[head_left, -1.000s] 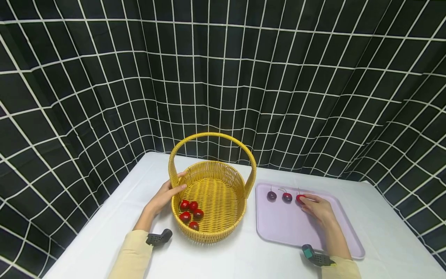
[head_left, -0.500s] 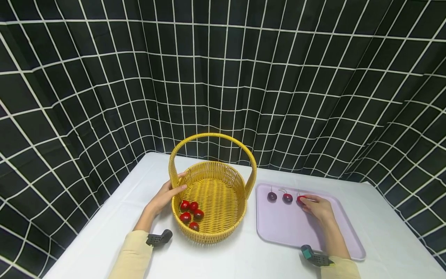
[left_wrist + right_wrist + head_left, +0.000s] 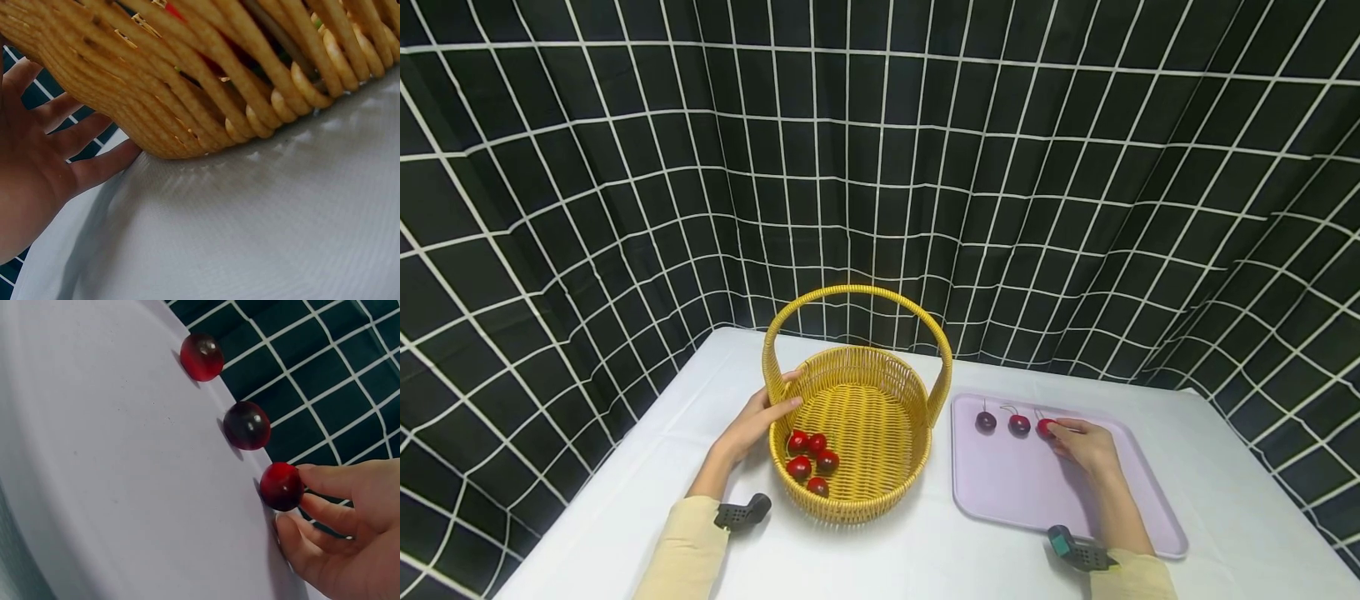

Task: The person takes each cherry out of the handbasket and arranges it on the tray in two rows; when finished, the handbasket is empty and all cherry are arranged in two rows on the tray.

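Note:
My left hand (image 3: 758,422) holds the left side of a yellow wicker basket (image 3: 872,417), thumb over the rim. In the left wrist view its fingers (image 3: 84,134) spread along the outside of the weave. Several red cherries (image 3: 799,467) lie at the basket's lower left. Over on the right, my right hand (image 3: 1088,450) pinches a red cherry (image 3: 281,486) between thumb and fingertips, at the far side of a lilac tray (image 3: 1022,492). Two dark red cherries, one at the left (image 3: 986,422) and one in the middle (image 3: 1018,426), sit in a row beside it, stems pointing back.
A tall arched handle (image 3: 857,290) rises over the basket. White cloth (image 3: 910,550) covers the table, with a black curtain (image 3: 865,167) in a white grid behind and at both sides. Black wrist devices sit on both forearms.
The pinched cherry has turned slightly, its stem now leaning left instead of nearly upright. My left hand and the basket keep their places.

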`<action>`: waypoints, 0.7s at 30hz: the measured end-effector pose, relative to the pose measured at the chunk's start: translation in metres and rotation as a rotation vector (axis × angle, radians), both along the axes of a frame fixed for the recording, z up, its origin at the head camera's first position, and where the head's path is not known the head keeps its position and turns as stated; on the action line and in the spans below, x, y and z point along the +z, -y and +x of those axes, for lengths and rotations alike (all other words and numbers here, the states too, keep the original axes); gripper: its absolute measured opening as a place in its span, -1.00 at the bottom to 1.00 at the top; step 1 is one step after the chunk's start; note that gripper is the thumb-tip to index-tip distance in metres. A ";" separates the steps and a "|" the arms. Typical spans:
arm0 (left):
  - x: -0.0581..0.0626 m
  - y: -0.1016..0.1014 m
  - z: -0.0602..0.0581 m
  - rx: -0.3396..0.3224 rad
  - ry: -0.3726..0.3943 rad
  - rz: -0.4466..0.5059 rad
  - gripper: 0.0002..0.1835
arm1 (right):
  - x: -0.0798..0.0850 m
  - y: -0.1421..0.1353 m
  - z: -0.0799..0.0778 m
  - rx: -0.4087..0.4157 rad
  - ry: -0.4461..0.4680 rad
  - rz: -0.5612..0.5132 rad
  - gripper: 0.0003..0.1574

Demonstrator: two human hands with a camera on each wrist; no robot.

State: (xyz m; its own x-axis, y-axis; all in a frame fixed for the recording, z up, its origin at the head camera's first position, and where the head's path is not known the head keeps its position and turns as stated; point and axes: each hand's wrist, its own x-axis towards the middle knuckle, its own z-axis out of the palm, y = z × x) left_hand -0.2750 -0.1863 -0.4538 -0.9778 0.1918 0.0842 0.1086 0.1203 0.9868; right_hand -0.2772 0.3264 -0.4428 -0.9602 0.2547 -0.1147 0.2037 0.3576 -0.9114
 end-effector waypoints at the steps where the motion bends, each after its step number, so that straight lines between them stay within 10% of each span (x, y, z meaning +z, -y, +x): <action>1: 0.000 0.000 0.000 0.000 0.000 -0.003 -0.34 | 0.001 0.000 0.000 -0.002 0.002 0.001 -0.38; 13: -0.001 0.000 -0.001 0.000 0.004 -0.008 -0.34 | 0.011 -0.013 0.006 0.016 0.021 -0.021 -0.36; 21: 0.000 0.000 0.000 0.007 0.007 -0.013 -0.33 | 0.030 -0.018 0.010 0.063 0.016 -0.372 -0.22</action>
State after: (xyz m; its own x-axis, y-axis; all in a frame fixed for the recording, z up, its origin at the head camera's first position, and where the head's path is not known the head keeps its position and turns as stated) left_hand -0.2747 -0.1867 -0.4536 -0.9798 0.1855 0.0749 0.1008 0.1342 0.9858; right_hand -0.2675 0.3445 -0.4128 -0.9700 0.1330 -0.2034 0.2072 0.0155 -0.9782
